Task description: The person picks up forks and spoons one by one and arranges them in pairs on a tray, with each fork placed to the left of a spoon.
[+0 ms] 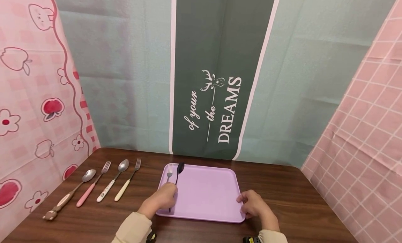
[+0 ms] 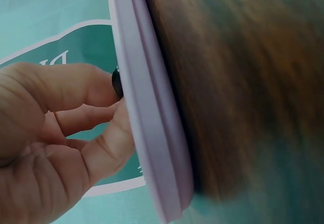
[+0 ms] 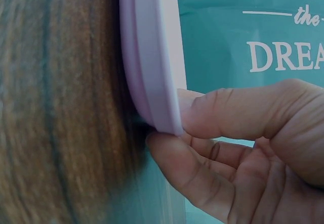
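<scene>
Lilac tray (image 1: 207, 196) sits on the worktop (image 1: 292, 201) — right hand (image 1: 252, 204) fingers pinch its rim, left hand (image 1: 165, 196) fingers seem curled round the black spoon (image 1: 180, 167). Likely light, stiff, slick — we'd grab opposite edges.

Dark panel (image 1: 220, 44), white lettering (image 1: 230, 110), "of your", "the", "DREAMS" (running sideways)

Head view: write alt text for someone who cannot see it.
A person's left hand holds a black spoon beside a fork on a purple tray while the right hand grips its right edge. On the dark wooden table, two spoons and two forks lie left of the tray.
</scene>
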`<state>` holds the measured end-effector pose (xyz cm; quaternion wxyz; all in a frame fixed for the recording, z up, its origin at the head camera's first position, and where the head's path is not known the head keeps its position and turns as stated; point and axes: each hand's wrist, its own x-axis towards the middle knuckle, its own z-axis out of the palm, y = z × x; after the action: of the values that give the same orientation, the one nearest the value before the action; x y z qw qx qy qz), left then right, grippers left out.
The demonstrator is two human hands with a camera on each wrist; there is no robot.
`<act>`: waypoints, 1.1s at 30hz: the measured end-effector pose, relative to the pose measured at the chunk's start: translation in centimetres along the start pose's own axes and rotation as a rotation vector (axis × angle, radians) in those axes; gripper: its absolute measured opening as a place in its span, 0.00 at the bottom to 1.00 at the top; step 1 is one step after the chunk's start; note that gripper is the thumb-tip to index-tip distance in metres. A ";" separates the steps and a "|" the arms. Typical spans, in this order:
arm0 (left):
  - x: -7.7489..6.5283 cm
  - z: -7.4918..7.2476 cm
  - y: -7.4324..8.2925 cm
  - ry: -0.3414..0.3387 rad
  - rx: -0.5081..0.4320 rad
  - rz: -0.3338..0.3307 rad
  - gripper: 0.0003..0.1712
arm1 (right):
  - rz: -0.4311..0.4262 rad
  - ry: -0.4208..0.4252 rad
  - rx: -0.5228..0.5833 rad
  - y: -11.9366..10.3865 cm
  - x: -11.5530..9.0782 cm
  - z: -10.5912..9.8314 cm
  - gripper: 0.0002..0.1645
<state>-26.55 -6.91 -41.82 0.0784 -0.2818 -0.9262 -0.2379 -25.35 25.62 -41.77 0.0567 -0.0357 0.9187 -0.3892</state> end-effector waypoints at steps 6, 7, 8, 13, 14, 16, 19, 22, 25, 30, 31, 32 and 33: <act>0.0 -0.2 0.2 -0.019 0.047 0.004 0.14 | -0.002 0.001 -0.003 0.0 0.0 -0.1 0.16; 0.0 -0.2 0.3 -0.027 0.053 0.001 0.13 | -0.003 0.002 -0.004 0.0 0.0 -0.1 0.16; 0.0 -0.2 0.4 -0.035 0.058 -0.004 0.13 | -0.003 0.002 -0.005 0.0 0.0 -0.1 0.17; -0.1 -0.3 0.8 -0.059 0.074 -0.035 0.11 | 0.011 0.000 0.004 0.0 0.1 0.0 0.17; -0.1 -0.2 0.8 -0.060 0.083 -0.038 0.11 | 0.011 0.000 0.004 0.0 0.1 0.0 0.16; -0.1 -0.1 1.0 -0.063 0.101 -0.049 0.10 | 0.013 0.002 0.001 0.0 0.1 0.1 0.16; -0.1 0.0 1.3 -0.073 0.132 -0.071 0.08 | 0.011 0.003 -0.002 0.0 0.1 0.1 0.17; 0.0 0.1 1.5 -0.084 0.141 -0.104 0.07 | 0.006 0.002 -0.003 0.0 0.1 0.1 0.17; 0.0 0.0 1.7 -0.093 0.140 -0.128 0.07 | 0.008 0.002 0.005 0.1 0.0 0.1 0.16; 0.0 0.1 1.9 -0.096 0.135 -0.147 0.07 | 0.024 0.004 0.011 0.0 0.0 0.1 0.16; 0.0 0.1 1.9 -0.094 0.134 -0.150 0.07 | 0.028 0.004 0.009 0.0 0.0 0.1 0.16; 0.0 0.1 1.9 -0.092 0.132 -0.152 0.07 | 0.029 0.004 0.008 0.0 0.0 0.1 0.16; 0.0 0.1 2.0 -0.090 0.131 -0.154 0.07 | 0.030 0.004 0.007 0.0 0.0 0.1 0.16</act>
<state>-25.46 -5.45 -41.09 0.0364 -0.2143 -0.9613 -0.1693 -25.33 25.53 -41.81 0.0609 -0.0207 0.9179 -0.3917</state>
